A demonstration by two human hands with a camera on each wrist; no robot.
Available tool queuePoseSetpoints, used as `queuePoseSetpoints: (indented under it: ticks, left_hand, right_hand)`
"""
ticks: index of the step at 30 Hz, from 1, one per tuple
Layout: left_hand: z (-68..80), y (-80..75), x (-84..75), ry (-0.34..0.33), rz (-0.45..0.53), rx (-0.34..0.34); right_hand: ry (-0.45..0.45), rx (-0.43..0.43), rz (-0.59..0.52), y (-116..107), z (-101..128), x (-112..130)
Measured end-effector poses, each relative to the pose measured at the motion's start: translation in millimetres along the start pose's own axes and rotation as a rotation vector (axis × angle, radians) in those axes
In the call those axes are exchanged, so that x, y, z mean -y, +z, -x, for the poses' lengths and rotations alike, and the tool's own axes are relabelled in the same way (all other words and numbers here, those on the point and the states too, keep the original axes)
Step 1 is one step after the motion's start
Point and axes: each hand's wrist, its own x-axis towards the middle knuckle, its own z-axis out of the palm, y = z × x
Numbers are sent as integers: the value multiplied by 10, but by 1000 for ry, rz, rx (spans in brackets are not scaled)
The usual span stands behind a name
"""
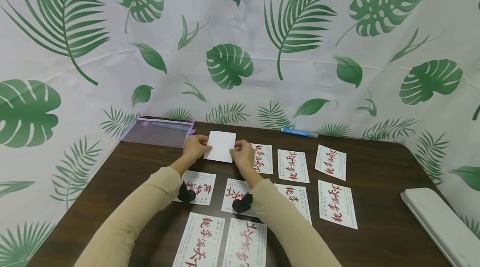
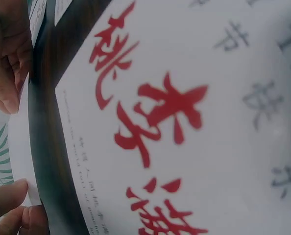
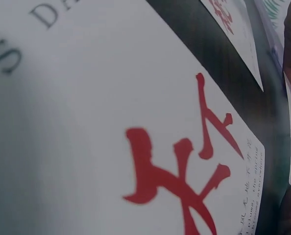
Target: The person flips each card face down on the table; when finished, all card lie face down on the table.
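Observation:
A plain white square card is held up at the back of the table, its blank face toward me. My left hand pinches its left edge between thumb and fingers. The right edge is pinched by my right hand. Under my wrists lie two printed cards, a left one and a right one, both with red Chinese characters. In the left wrist view the pinched card appears nearly edge-on, beside a large close-up of a printed card. Another printed card fills most of the right wrist view.
Several more printed cards lie in rows, including one at the right and one in front. A purple-edged mesh pouch lies back left, a blue marker along the back edge. A white flat object stands at right.

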Motion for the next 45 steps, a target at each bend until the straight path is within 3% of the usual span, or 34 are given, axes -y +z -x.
queuePoseSetpoints:
  ticks: [10, 14, 18, 19, 22, 25, 26, 27, 32, 36, 41, 45]
  left_hand:
    - [-8, 21, 19, 26, -83, 26]
    - [-25, 26, -8, 7, -113, 36]
    - [-125, 70, 40, 7, -154, 45]
    - [-220, 120, 141, 46, -148, 29]
    - [-289, 147, 172, 52, -198, 38]
    - [-250, 134, 116, 41, -225, 49]
    - [-159, 89, 7, 7, -252, 73]
    - [-130, 84, -6, 16, -262, 79]
    - [-29, 78, -66, 57, -307, 78]
    - [-41, 119, -176, 109, -251, 72]
    - [-33, 281, -396, 208, -158, 210]
    - [-14, 451, -511, 201, -128, 316]
  right_hand:
    - [-11, 56, 131, 14, 23, 24]
    - [-39, 62, 169, -13, 27, 55]
    - [-65, 63, 208, -35, 20, 77]
    - [-68, 65, 216, -39, 18, 80]
    - [-81, 68, 254, -47, 6, 79]
    - [-102, 72, 297, -49, -7, 64]
    - [-111, 72, 306, -49, -11, 55]
    - [-121, 68, 310, -51, -16, 41]
    - [-173, 33, 240, -156, -84, -34]
    - [-160, -35, 146, -431, -235, -129]
    - [-23, -77, 129, -806, -361, -323]
    - [24, -27, 179, -971, -364, -431]
